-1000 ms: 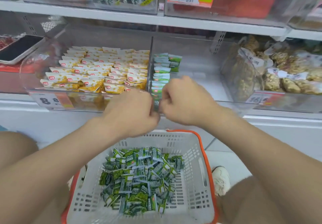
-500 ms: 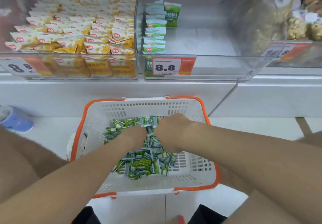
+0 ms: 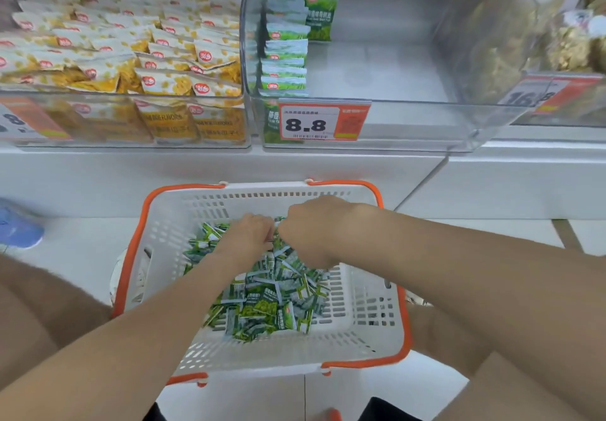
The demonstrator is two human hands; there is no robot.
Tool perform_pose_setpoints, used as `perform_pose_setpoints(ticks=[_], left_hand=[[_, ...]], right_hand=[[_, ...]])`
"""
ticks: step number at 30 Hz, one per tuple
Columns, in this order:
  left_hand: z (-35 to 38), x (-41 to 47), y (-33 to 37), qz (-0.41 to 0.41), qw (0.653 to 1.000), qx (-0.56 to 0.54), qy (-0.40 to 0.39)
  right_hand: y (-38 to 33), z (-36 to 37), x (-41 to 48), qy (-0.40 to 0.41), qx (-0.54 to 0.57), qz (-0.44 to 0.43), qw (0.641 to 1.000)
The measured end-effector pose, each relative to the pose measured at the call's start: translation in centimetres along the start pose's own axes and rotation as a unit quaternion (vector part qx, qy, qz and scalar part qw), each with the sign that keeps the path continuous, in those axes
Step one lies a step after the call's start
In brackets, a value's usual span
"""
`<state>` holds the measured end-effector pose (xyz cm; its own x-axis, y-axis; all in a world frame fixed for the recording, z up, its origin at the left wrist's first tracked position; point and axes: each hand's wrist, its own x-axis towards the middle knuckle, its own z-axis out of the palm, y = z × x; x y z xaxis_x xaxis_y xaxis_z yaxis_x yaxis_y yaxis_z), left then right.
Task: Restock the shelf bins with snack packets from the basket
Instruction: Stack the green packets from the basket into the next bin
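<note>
A white basket [image 3: 367,319] with an orange rim sits on the floor below the shelf, holding a heap of green snack packets [image 3: 272,302]. My left hand [image 3: 249,237] and my right hand [image 3: 314,230] are both down in the far part of the heap, knuckles up, fingers curled into the packets. The fingertips are hidden among the packets. Above, a clear shelf bin [image 3: 393,125] with an 8.8 price tag holds a short row of matching green packets [image 3: 285,43] along its left wall.
To the left, another clear bin [image 3: 131,138] is packed with yellow-and-white packets [image 3: 137,46]. At the right a bin [image 3: 557,60] holds bagged brown snacks. A blue shoe [image 3: 16,227] lies on the floor at the left. White shelf base runs behind the basket.
Both hands came down from the green-packet bin into the basket and now dig into the far side of the heap. The view tilted downward.
</note>
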<state>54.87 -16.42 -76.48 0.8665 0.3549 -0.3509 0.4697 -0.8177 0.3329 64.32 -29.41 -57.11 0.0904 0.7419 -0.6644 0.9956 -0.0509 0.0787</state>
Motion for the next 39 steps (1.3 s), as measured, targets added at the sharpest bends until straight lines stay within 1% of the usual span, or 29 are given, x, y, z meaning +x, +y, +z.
perform_pose_setpoints(ticks=[1, 2, 3, 5, 7, 9, 12, 14, 16, 18, 21, 23, 25, 26, 27, 29, 31, 32, 33, 34, 35, 37, 39], left_hand=[[-0.4, 0.0, 0.0, 0.003, 0.999, -0.021, 0.029], [-1.1, -0.3, 0.2, 0.005, 0.998, -0.059, 0.036], [-1.9, -0.7, 0.5, 0.013, 0.995, -0.091, 0.032], [-3.8, -1.5, 1.3, 0.030, 0.986, -0.166, -0.007], [-6.2, -2.7, 2.6, 0.058, 0.971, -0.229, -0.036], [-8.6, -3.9, 4.2, 0.079, 0.950, -0.298, -0.041], [-12.1, -5.8, 6.4, 0.110, 0.924, -0.366, -0.019], [-13.9, -6.9, 7.3, 0.117, 0.907, -0.405, -0.013], [-15.2, -7.7, 7.7, 0.104, 0.899, -0.425, -0.004], [-16.1, -8.1, 7.9, 0.091, 0.897, -0.432, 0.012], [-17.9, -8.3, 8.4, 0.095, 0.893, -0.437, 0.048], [-19.3, -8.5, 9.0, 0.110, 0.902, -0.404, 0.102], [-20.6, -8.8, 9.5, 0.131, 0.916, -0.327, 0.189], [-21.2, -8.9, 9.8, 0.143, 0.917, -0.285, 0.242], [-21.8, -9.0, 10.0, 0.153, 0.910, -0.245, 0.296], [-22.9, -9.0, 10.3, 0.160, 0.881, -0.177, 0.408], [-23.8, -8.5, 10.6, 0.163, 0.845, -0.112, 0.497], [-24.1, -7.9, 10.6, 0.165, 0.832, -0.088, 0.522], [-24.3, -7.3, 10.5, 0.164, 0.829, -0.072, 0.531], [-24.5, -6.6, 10.3, 0.153, 0.835, -0.063, 0.525], [-24.6, -5.9, 10.1, 0.136, 0.850, -0.060, 0.505], [-24.9, -4.6, 9.6, 0.107, 0.885, -0.063, 0.449], [-25.3, -3.5, 9.4, 0.098, 0.906, -0.051, 0.409]], right_hand=[[0.6, -0.5, -0.5, 0.010, 0.000, 0.002, 1.000], [1.1, -1.1, -0.9, 0.021, 0.000, 0.006, 1.000], [1.6, -1.6, -1.4, 0.032, 0.001, 0.012, 0.999], [2.5, -2.4, -2.3, 0.048, 0.008, 0.025, 0.999], [3.2, -2.9, -2.9, 0.065, 0.030, 0.032, 0.997], [3.6, -3.3, -3.6, 0.081, 0.064, 0.039, 0.994], [3.8, -3.6, -4.8, 0.099, 0.123, 0.052, 0.986], [4.0, -3.8, -5.5, 0.129, 0.162, 0.064, 0.976], [4.4, -4.0, -6.0, 0.180, 0.194, 0.075, 0.961], [4.8, -4.4, -6.5, 0.214, 0.245, 0.083, 0.942], [5.2, -5.1, -7.6, 0.215, 0.323, 0.087, 0.918], [5.4, -5.8, -8.3, 0.238, 0.333, 0.093, 0.907], [6.0, -6.9, -8.9, 0.271, 0.347, 0.106, 0.892], [6.4, -7.5, -9.1, 0.285, 0.380, 0.103, 0.874], [6.8, -8.1, -9.4, 0.296, 0.434, 0.093, 0.846], [7.6, -9.3, -9.7, 0.322, 0.550, 0.075, 0.767], [8.6, -10.4, -9.5, 0.361, 0.604, 0.080, 0.705], [9.3, -11.0, -9.2, 0.389, 0.613, 0.093, 0.682], [10.2, -11.3, -8.7, 0.419, 0.614, 0.110, 0.660], [11.4, -11.5, -7.9, 0.446, 0.599, 0.137, 0.651], [12.6, -11.5, -7.0, 0.465, 0.567, 0.167, 0.659], [15.1, -11.2, -4.8, 0.471, 0.471, 0.223, 0.712], [17.3, -11.2, -2.5, 0.450, 0.390, 0.263, 0.759]])
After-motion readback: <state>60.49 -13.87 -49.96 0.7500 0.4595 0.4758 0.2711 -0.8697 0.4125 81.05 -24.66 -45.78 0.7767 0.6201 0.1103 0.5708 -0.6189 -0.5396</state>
